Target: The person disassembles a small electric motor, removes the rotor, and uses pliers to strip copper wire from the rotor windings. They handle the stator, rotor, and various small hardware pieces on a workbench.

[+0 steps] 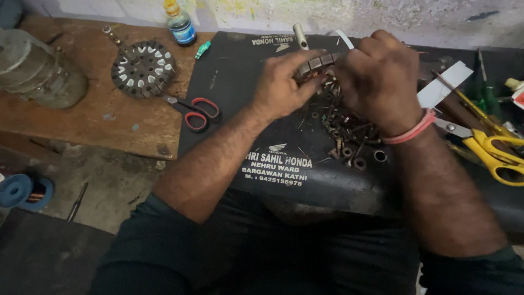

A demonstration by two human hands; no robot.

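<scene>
Hands: left hand [281,87] and right hand [379,82] both closed around motor core [318,63]
Core: dark, slotted, copper windings
Below hands: loose screws [344,131]

dark teal sleeves pushed up forearms; pink band on right wrist [410,131]; dark trousers.

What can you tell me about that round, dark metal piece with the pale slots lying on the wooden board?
The round dark metal core is a flat ring of stacked-looking plates with pale wedge-shaped slot liners spaced around it and a hole in the middle. It lies flat on the worn wooden board, left of the black mat. A metal tool's tip rests on its upper edge. Red-handled scissors lie just below it. Neither hand touches it.
</scene>
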